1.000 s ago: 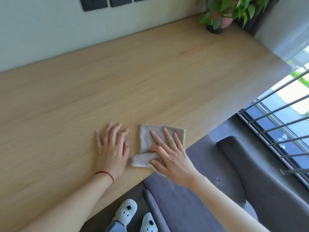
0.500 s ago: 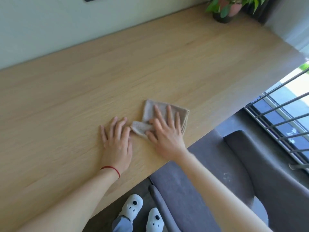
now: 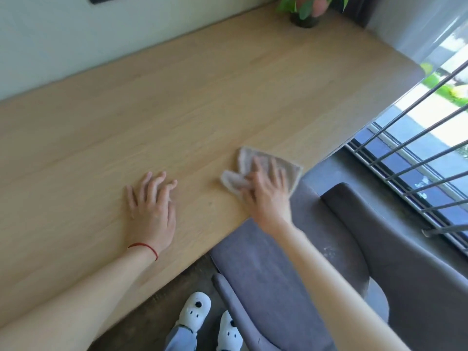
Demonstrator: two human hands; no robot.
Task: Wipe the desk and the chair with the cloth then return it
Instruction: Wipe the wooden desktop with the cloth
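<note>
A folded beige cloth (image 3: 249,160) lies on the light wooden desk (image 3: 202,97) close to its front edge. My right hand (image 3: 268,193) presses flat on the cloth, fingers spread over it and thumb pinching a bunched corner. My left hand (image 3: 152,203) rests flat on the bare desk to the left of the cloth, fingers apart, holding nothing, a red string round the wrist. The grey upholstered chair (image 3: 354,262) stands below the desk's front edge, under my right forearm.
A potted green plant (image 3: 306,8) stands at the desk's far right corner by the wall. A window with metal bars (image 3: 415,158) runs along the right. My feet in white shoes (image 3: 195,307) stand on the dark floor beside the chair.
My right hand has slid the cloth to the right along the desk's front edge, away from my left hand. The left hand has stayed flat in place.
</note>
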